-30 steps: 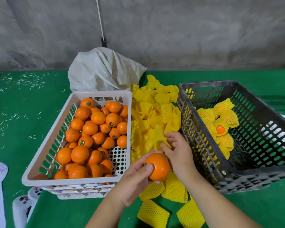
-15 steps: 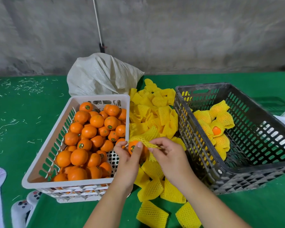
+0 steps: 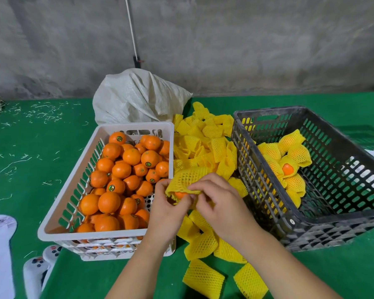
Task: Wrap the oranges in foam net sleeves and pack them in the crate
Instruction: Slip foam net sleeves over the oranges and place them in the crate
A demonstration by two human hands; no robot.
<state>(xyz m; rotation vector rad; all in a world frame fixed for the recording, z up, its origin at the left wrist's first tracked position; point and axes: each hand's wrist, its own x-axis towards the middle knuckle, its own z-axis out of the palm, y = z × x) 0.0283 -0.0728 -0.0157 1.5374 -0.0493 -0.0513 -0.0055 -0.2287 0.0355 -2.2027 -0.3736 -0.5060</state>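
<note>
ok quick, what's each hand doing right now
Left hand: closed on the orange, which is partly inside the foam net sleeve.
Right hand: fingers pinching the sleeve's edge over the orange.

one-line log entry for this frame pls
phase: sleeving | both hands on sleeve | orange partly inside | black crate: a few wrapped | white crate: bare oranges

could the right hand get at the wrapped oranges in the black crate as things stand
Probably not right away: the right hand and left hand are both busy pulling a yellow foam net sleeve over an orange. Otherwise the open-topped black plastic crate sits just beside it, its wrapped oranges uncovered.
</note>
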